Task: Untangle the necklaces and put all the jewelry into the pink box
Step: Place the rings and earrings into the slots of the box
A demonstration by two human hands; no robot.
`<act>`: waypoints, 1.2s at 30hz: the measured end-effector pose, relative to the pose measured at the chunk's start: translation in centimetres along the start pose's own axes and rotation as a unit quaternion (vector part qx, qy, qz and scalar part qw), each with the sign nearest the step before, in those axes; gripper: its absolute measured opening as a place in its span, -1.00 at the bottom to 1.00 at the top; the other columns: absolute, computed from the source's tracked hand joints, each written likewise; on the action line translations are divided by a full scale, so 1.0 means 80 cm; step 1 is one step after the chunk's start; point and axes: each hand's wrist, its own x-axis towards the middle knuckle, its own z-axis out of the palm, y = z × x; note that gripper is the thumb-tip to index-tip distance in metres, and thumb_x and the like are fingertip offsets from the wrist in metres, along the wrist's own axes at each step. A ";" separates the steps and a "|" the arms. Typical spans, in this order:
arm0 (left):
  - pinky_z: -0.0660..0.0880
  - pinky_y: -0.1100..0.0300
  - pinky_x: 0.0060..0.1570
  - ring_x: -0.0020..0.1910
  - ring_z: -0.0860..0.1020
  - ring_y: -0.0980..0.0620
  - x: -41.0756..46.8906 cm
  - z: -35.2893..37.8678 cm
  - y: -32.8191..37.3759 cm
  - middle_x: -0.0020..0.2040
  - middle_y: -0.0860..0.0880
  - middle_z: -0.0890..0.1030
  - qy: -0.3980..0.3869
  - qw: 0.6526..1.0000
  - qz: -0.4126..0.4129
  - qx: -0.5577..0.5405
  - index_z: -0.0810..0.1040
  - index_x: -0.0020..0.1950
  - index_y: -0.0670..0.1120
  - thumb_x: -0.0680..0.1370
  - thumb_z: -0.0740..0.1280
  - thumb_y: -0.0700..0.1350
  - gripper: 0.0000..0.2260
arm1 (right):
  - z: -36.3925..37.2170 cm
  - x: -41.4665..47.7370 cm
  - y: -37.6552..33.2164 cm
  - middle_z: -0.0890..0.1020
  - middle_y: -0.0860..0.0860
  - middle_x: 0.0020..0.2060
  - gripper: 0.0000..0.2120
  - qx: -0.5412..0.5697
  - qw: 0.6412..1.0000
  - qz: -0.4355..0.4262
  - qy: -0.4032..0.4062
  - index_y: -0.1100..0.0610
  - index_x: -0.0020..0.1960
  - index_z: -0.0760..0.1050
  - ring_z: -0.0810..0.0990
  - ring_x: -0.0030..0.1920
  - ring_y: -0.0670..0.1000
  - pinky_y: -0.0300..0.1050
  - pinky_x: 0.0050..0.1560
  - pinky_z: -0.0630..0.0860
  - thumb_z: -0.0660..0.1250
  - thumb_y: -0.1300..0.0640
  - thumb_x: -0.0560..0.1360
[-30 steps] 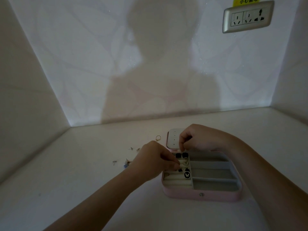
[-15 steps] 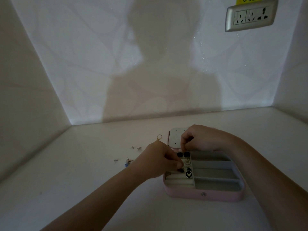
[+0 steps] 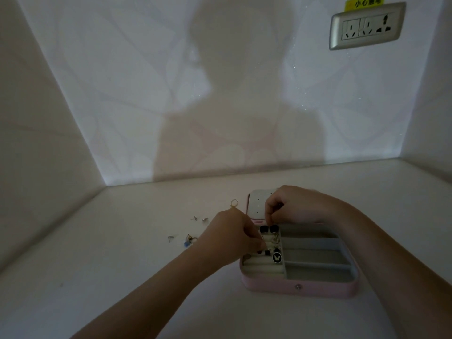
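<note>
Hardly anything has shifted over the last second. The pink box [image 3: 298, 287] still sits open on the pale surface [image 3: 122, 277], its lid [image 3: 255, 204] lying flat behind it. The left hand [image 3: 232, 237] stays over the cushioned ring rows in the box's left part, fingers curled and tips pinched together on what looks like a thin chain [image 3: 276, 238]. The right hand [image 3: 291, 206] remains at the back edge of that same section, its fingers bent down and pinching the chain's upper end just above two black square pieces [image 3: 267, 229]. A round black charm [image 3: 276, 257] lies in the rows as before, and the long compartments on the right look the same. Outside the box, left of it, the gold ring [image 3: 234, 203], the small studs [image 3: 199, 218] and the blue bead piece [image 3: 187, 242] lie where they did. Only the view has drifted a little, so the wall socket [image 3: 367, 26] sits slightly differently in the corner.
</note>
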 end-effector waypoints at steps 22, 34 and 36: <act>0.37 0.43 -0.37 -0.34 0.48 0.17 0.005 -0.010 -0.016 -0.33 0.12 0.60 -0.036 0.998 0.047 -0.018 0.72 -0.14 0.08 0.40 0.50 -0.09 -0.92 | 0.000 0.003 0.002 0.56 -0.16 -0.30 -0.75 0.006 1.000 -0.003 -0.005 -0.06 -0.29 0.57 0.47 -0.27 -0.20 -0.26 -0.24 0.32 0.32 0.23 0.47; 0.34 0.46 -0.40 -0.48 0.41 0.31 0.005 -0.006 -0.013 -0.55 0.29 0.48 -0.032 0.997 0.057 -0.031 0.71 -0.10 -0.02 0.43 0.48 -0.11 -0.92 | 0.000 0.005 0.004 0.58 -0.15 -0.25 -0.74 0.009 1.000 -0.007 -0.013 -0.08 -0.29 0.57 0.50 -0.22 -0.16 -0.23 -0.20 0.35 0.31 0.23 0.48; 0.33 0.49 -0.42 -0.47 0.41 0.32 0.004 -0.004 -0.014 -0.51 0.23 0.50 -0.029 0.998 0.056 -0.027 0.71 -0.09 -0.02 0.43 0.48 -0.10 -0.92 | 0.000 0.004 0.004 0.58 -0.15 -0.21 -0.76 0.014 1.000 -0.008 -0.011 -0.07 -0.27 0.56 0.50 -0.19 -0.16 -0.23 -0.20 0.34 0.32 0.22 0.48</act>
